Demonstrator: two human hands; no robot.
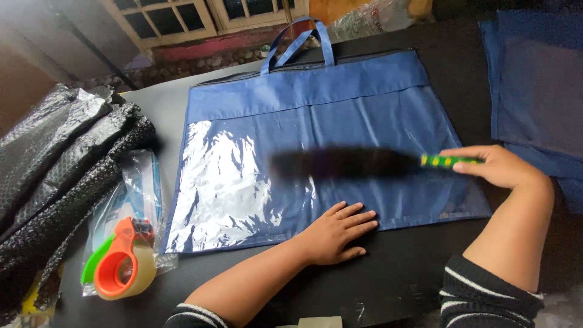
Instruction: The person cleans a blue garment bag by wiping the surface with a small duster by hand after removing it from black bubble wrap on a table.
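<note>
A flat blue fabric bag (340, 103) with loop handles and a clear plastic window lies on the dark table (401, 267). My left hand (337, 231) rests palm down, fingers spread, on the bag's near edge. My right hand (495, 165) grips the green and yellow handle of a black brush (346, 163). The brush's dark bristles hover blurred across the middle of the bag, pointing left.
A tape dispenser (121, 261) in orange and green with a clear tape roll sits at the near left on clear plastic packets (143, 182). Black bubble wrap (61, 170) is piled at the far left. More blue fabric (534, 79) lies at the right.
</note>
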